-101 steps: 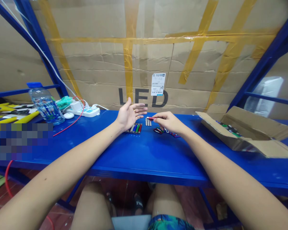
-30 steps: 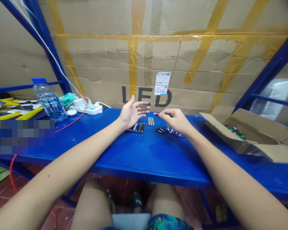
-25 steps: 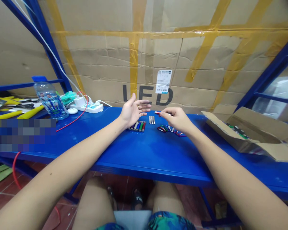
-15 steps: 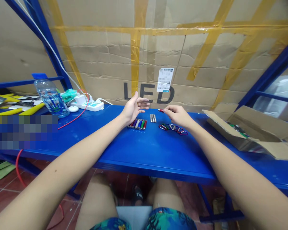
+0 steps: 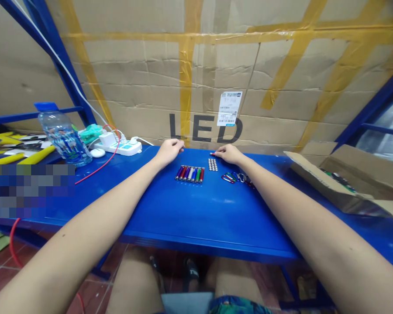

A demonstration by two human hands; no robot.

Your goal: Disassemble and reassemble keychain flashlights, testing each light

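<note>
My right hand [image 5: 227, 153] rests on the blue table [image 5: 190, 205] at the back, its fingers pinched on a small red tube [image 5: 212, 154]. My left hand [image 5: 170, 148] lies knuckles-up on the table behind a row of several coloured tubes [image 5: 190, 174], fingers curled down; I see nothing in it. A small block of round silver cells [image 5: 212, 164] sits between the hands. Several coloured carabiner clips [image 5: 233, 177] lie beside my right forearm.
A water bottle [image 5: 61, 136], a white power strip [image 5: 121, 148] with a red cable, and a white mouse stand at the left. An open cardboard box [image 5: 343, 183] holding more items lies at the right. A taped cardboard wall marked LED backs the table.
My left hand has turned from palm-up and spread to palm-down with curled fingers on the table. My right hand has lowered the red tube to the table surface, farther back.
</note>
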